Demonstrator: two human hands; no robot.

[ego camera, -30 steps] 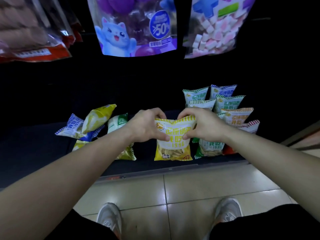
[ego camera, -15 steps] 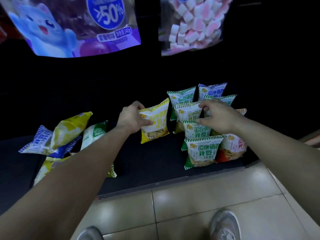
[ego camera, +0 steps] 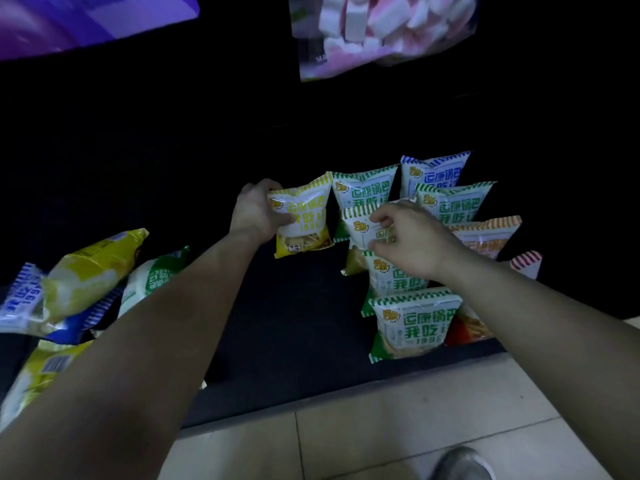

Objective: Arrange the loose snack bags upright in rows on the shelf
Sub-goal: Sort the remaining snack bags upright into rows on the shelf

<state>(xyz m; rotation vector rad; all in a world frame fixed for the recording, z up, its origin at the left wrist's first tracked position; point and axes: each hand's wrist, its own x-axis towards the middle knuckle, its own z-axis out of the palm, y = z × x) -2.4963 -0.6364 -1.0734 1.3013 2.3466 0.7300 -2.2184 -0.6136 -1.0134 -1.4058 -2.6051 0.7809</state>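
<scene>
My left hand (ego camera: 254, 214) grips a yellow snack bag (ego camera: 302, 220) by its left edge and holds it upright at the back of the dark shelf (ego camera: 284, 323), just left of the standing rows. My right hand (ego camera: 403, 237) rests its fingers on a green bag (ego camera: 362, 226) in the left row of upright bags. That row runs forward to a green bag (ego camera: 414, 323) at the shelf's front. A second row to the right holds blue (ego camera: 434, 173), green (ego camera: 457, 202) and orange (ego camera: 486, 237) bags. Loose bags (ego camera: 86, 271) lie in a heap at the left.
Big candy bags hang above: a purple one (ego camera: 86, 22) at top left and a marshmallow one (ego camera: 381, 32) at top right. Pale floor tiles (ego camera: 381, 427) run along the shelf's front edge. My shoe (ego camera: 460, 465) shows at the bottom.
The yellow bag went from both hands at the shelf's front to my left hand alone at the back. My right hand let go and moved onto the green row.
</scene>
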